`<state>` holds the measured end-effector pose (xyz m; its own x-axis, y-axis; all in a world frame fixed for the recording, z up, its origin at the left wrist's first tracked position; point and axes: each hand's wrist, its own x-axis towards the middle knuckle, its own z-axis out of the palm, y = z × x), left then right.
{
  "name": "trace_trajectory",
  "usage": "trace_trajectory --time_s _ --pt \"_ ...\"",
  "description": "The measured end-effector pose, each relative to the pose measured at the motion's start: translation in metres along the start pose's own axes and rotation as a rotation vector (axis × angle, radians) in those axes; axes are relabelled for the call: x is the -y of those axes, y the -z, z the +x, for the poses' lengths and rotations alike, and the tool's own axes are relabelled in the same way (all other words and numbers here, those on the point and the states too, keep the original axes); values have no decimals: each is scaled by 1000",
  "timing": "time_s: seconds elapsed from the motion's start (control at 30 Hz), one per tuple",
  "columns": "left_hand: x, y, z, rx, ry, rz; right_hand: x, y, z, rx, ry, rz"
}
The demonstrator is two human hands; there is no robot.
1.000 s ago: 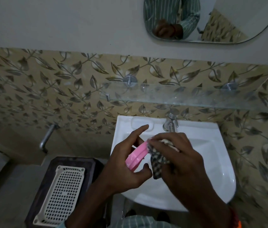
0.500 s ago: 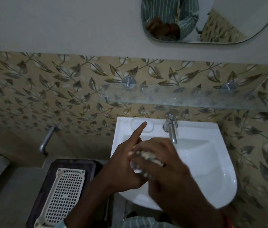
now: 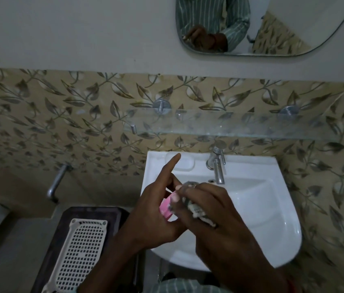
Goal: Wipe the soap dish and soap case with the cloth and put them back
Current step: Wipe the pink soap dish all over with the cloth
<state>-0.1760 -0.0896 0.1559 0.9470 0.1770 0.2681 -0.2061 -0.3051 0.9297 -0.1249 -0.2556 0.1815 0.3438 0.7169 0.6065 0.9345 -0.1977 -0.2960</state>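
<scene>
My left hand (image 3: 156,210) holds a pink soap case (image 3: 166,207) over the left part of the white sink (image 3: 272,218), index finger pointing up toward the wall. My right hand (image 3: 219,220) is closed on a bunched checked cloth (image 3: 198,210) and presses it against the pink case. Most of the case is hidden between my hands. A shallow moulded soap recess (image 3: 184,162) lies on the sink's back left rim, beside the tap (image 3: 217,166).
A glass shelf (image 3: 240,125) juts from the leaf-patterned tiles above the sink. A mirror (image 3: 272,24) hangs higher up. To the left stand a dark stool carrying a white perforated basket (image 3: 80,254) and a wall tap (image 3: 57,182).
My right hand with the cloth has rubbed over the pink case, covering it half a second ago and now leaving its left edge showing. My left hand stays in place.
</scene>
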Motion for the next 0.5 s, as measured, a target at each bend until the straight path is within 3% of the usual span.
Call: trace_trajectory --time_s 0.33,0.5 --pt "-7 4 -7 -53 -47 -88 10 3 18 -161 -470 542" --pt "-2 4 -12 -95 -110 -41 8 1 19 -133 -515 521"
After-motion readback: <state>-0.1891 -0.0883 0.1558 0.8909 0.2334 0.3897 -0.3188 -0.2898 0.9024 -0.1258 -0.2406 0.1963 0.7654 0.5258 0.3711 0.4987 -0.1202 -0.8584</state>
